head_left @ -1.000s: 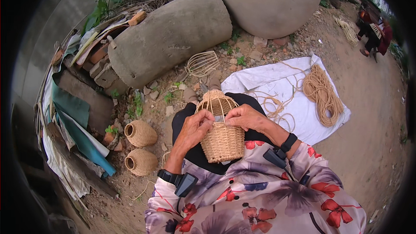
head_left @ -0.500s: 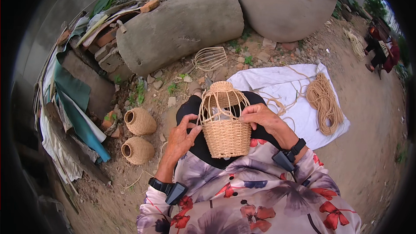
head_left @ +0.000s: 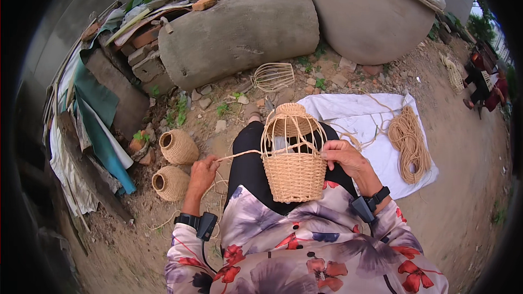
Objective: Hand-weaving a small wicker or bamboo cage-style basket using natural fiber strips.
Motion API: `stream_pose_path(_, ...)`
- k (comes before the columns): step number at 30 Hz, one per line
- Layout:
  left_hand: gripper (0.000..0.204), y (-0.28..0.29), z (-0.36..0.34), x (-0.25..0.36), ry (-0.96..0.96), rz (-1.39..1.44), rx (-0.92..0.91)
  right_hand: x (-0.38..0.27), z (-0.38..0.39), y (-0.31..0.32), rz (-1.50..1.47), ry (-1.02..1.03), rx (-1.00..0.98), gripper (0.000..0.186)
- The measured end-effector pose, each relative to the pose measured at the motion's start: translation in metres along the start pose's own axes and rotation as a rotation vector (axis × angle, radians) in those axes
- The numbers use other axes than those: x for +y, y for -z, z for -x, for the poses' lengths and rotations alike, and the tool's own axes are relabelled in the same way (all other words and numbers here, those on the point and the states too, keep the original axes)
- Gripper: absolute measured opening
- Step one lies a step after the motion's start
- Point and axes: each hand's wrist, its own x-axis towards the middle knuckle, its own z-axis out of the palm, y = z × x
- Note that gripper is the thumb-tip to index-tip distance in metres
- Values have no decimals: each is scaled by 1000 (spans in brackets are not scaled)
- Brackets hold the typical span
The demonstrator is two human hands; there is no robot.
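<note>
A half-woven basket of tan cord rests upright on my lap. Its lower wall is tightly woven, bare ribs rise above, and a woven collar joins them at the far end. Out to the left, my left hand grips a strand of cord that runs taut to the top of the woven wall. My right hand pinches the basket at the right end of that edge; its fingertips are partly hidden there.
Two finished-looking woven pots lie on the dirt at left. An unwoven rib frame is ahead, before a concrete cylinder. A coil of cord lies on a white sheet at right. Another person sits far right.
My left hand has moved away from the basket to the left, drawing the strand out straight. My right hand stays by the basket's right edge. The whole view has shifted slightly.
</note>
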Motion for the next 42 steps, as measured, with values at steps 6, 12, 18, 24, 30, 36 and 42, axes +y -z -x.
stream_pose_path(6,24,16,-7,105,-128,228,231,12,7,14,-153,28,-8,12)
stream_pose_path(12,15,-14,-13,139,-267,249,128,13,7,14,-168,46,-21,12)
stream_pose_path(18,12,-16,-15,143,-371,126,190,17,6,13,-173,59,-21,12)
stream_pose_path(24,9,-12,-14,140,-371,112,188,17,6,12,-171,79,-36,11)
stream_pose_path(30,8,-20,-15,126,-270,-1,308,16,6,8,-138,84,-15,14)
stream_pose_path(36,8,-19,-17,109,-237,-68,328,13,9,4,-142,81,1,14)
stream_pose_path(42,7,-23,-16,107,-220,-59,303,16,7,5,-129,99,6,14)
